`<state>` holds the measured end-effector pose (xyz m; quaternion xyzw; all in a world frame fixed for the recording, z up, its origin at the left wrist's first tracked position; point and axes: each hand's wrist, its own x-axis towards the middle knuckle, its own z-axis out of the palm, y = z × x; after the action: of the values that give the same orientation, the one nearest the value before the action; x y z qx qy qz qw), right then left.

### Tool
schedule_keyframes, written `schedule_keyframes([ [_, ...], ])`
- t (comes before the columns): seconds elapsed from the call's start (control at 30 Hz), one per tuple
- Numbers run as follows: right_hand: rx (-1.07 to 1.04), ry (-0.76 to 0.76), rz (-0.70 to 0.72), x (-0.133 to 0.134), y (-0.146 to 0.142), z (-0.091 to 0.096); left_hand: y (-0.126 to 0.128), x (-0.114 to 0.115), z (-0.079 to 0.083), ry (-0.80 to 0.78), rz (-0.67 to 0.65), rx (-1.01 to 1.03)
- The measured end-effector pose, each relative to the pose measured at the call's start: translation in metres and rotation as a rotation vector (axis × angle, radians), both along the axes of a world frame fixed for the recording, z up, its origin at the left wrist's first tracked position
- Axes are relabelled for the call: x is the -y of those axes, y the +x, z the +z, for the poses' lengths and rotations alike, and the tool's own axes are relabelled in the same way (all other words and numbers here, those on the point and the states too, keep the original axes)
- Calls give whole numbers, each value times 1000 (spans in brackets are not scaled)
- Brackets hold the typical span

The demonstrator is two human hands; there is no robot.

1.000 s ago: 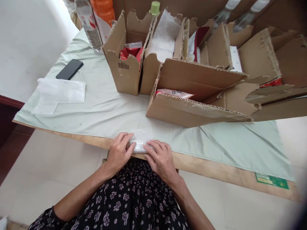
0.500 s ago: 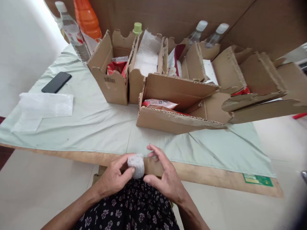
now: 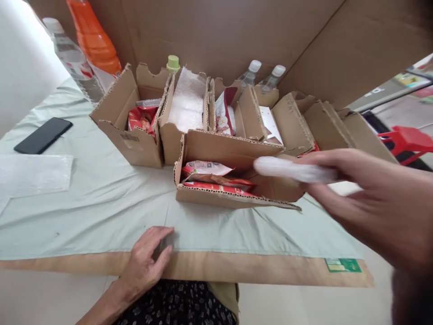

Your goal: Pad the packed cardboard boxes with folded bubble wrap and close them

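My right hand (image 3: 375, 194) is raised at the right, its fingers closed on a white bubble-wrap bundle (image 3: 284, 170), smeared by motion. That bundle is above the right end of the front cardboard box (image 3: 233, 198), which holds several red and pink packets (image 3: 209, 169). My left hand (image 3: 150, 253) rests by the table's front edge with thumb and fingers apart, holding nothing.
Behind stands a row of open cardboard boxes (image 3: 142, 151), one with bubble wrap (image 3: 187, 106) inside. Bottles, including an orange one (image 3: 96, 45), stand at the back. A phone (image 3: 43, 135) and a flat bubble-wrap sheet (image 3: 37, 174) lie left. A red stool-like object (image 3: 411, 140) is at right.
The bubble-wrap bundle has gone from my left hand to my right hand, which has lifted up and to the right. My left hand has let go and moved slightly left. The view has shifted.
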<state>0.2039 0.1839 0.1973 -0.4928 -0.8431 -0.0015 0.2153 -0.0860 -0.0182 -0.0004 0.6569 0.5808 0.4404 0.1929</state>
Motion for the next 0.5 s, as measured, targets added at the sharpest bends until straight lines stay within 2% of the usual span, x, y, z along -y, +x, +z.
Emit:
schedule_keyframes([
  [0.1,316,-115,181,-45,-23,-25,4,-2,-8,48,-20,-62],
  [0.17,500,-178,225,-65,-38,-43,7,-1,-11,50,-29,-78],
  [0.23,650,-273,228,-74,-52,-54,7,-1,-12,41,-35,-71],
  [0.33,851,-425,212,-73,-75,-56,6,-2,-12,34,-38,-55],
  [0.4,971,-475,219,-70,-85,-52,6,-3,-13,30,-41,-51],
  [0.5,972,-411,264,-69,-78,-40,5,-1,-11,22,-50,-40],
])
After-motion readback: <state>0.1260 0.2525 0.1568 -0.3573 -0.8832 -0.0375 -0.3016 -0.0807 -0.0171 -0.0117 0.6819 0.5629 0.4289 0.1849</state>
